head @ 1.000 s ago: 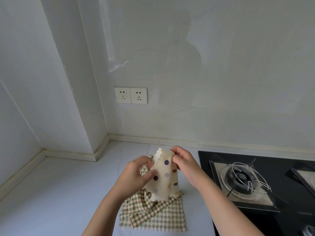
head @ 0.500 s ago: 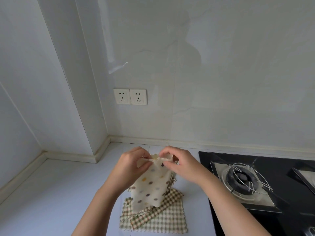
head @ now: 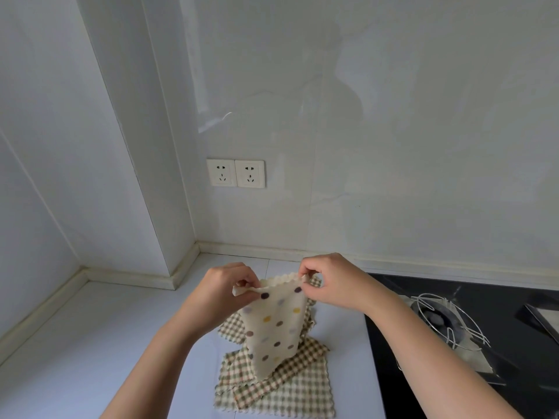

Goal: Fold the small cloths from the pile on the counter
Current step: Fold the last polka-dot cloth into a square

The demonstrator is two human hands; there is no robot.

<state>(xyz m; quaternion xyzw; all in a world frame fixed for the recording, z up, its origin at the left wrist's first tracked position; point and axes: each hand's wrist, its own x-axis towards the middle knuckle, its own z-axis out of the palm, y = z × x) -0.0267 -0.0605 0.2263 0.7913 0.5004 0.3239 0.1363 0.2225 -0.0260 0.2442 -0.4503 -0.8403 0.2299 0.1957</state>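
Wall (head: 393,116): pale, behind the counter (head: 90,343). Hob (head: 514,313): black, at 3 o'clock of the pile (head: 287,397). Pile: checked cloths lying on the counter, at 6 o'clock in the view. Dotted cloth (head: 272,328): hangs over the pile, held up by its top edge. Left hand (head: 223,294) — pinches that edge at its 9 o'clock end. Right hand (head: 335,282) — pinches the 3 o'clock end. Sockets (head: 236,173): two, at 12 o'clock of the left hand.
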